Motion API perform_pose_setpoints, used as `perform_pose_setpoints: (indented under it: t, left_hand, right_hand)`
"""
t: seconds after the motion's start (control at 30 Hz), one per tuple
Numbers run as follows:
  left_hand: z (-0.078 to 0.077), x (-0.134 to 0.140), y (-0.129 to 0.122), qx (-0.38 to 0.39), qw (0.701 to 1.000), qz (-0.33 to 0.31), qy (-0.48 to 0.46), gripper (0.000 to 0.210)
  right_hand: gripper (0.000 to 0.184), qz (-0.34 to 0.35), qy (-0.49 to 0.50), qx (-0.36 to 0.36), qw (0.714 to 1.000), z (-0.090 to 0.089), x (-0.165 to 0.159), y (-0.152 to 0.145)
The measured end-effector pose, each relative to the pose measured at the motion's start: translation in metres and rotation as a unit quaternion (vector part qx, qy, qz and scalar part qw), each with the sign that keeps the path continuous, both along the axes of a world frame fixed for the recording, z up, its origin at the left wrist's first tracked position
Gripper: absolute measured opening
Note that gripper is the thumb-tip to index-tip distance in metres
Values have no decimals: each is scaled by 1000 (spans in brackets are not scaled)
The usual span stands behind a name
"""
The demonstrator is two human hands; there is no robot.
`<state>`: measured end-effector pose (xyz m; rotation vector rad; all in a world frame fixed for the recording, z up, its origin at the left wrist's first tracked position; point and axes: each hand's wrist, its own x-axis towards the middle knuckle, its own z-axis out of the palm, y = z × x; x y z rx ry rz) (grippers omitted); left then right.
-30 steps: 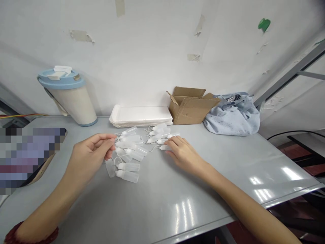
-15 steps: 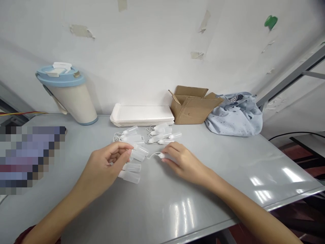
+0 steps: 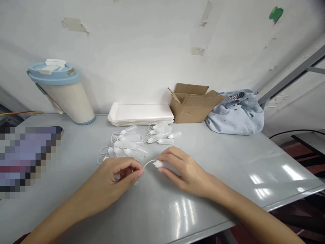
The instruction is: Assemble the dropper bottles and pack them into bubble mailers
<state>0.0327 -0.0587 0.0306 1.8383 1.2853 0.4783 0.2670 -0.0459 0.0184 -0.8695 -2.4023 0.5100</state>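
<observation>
Between the thumb and fingers of my right hand (image 3: 181, 169) is a small translucent plastic bottle (image 3: 157, 164). Its white nozzle end points left; most of its body is hidden by the fingers. A thin white cord (image 3: 148, 162) curves from it to my left hand (image 3: 122, 178), whose thumb and forefinger pinch the cord's far end. More small bottles with white ends and cords lie beyond my hands: a left cluster (image 3: 129, 141) behind my left hand and a right cluster (image 3: 159, 133) behind my right. Others under my left hand are partly covered.
Against the wall are a stack of white padded envelopes (image 3: 142, 112), an open cardboard box (image 3: 193, 106) and a pale blue cloth bundle (image 3: 235, 115). A cream tumbler with a blue lid (image 3: 69, 96) stands at left. A blurred-out phone (image 3: 27, 156) lies at the left edge.
My left hand has come nearer and slightly right, off the left cluster, and now pinches the cord. My right hand has shifted a little nearer with the bottle. The view has tilted slightly.
</observation>
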Motion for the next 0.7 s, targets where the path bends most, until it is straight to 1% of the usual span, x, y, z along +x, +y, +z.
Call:
perform_pose_setpoints:
  t: [0.1,0.2,0.33,0.53,0.7]
  left_hand:
    - [1,-1,0,-6,1000,3,-8,32]
    - [0,-1,1,-16,1000,5,-16,34]
    - [-1,2,1,-39,998,-5,-40,38]
    - [-3,3,-2,-68,997,-7,-45,40]
    - [-4,3,-2,-68,997,-5,-47,41]
  right_hand:
    - [21,9,2,-13,1000,1,0,-3]
    - [21,15,11,-40,999,4,0,-6]
    - [21,18,28,-64,997,6,-2,-7]
    - [19,32,36,-71,996,6,-3,-7]
    - [20,30,37,-70,996,6,-3,-8]
